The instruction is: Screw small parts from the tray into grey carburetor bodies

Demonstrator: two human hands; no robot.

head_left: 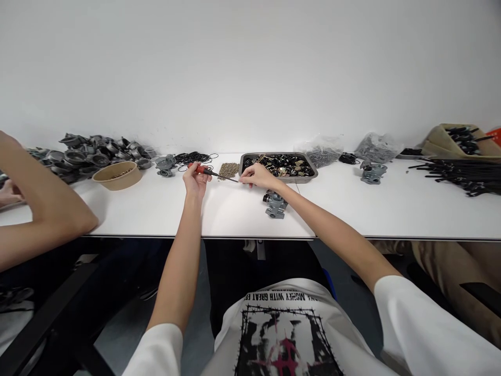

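Observation:
My left hand (197,180) is closed around the red handle of a screwdriver (211,172), whose dark shaft points right. At the screwdriver's tip, my right hand (256,176) pinches with thumb and finger; whatever is between them is too small to make out. Just below my right hand, a grey metal casting (276,204) with a black part on its side rests on the table. Behind the screwdriver shaft lies a pile of small brass-coloured screws (228,170). A metal tray (309,179) of black and gold-coloured small parts stands behind my right hand.
On the left are a pile of grey castings (94,154), a paper bowl (119,181), another casting (166,165) and black rings (193,157). To the right are plastic bags (379,147), a casting (372,172) and black rods (465,176). A co-worker's arm (50,209) leans at far left.

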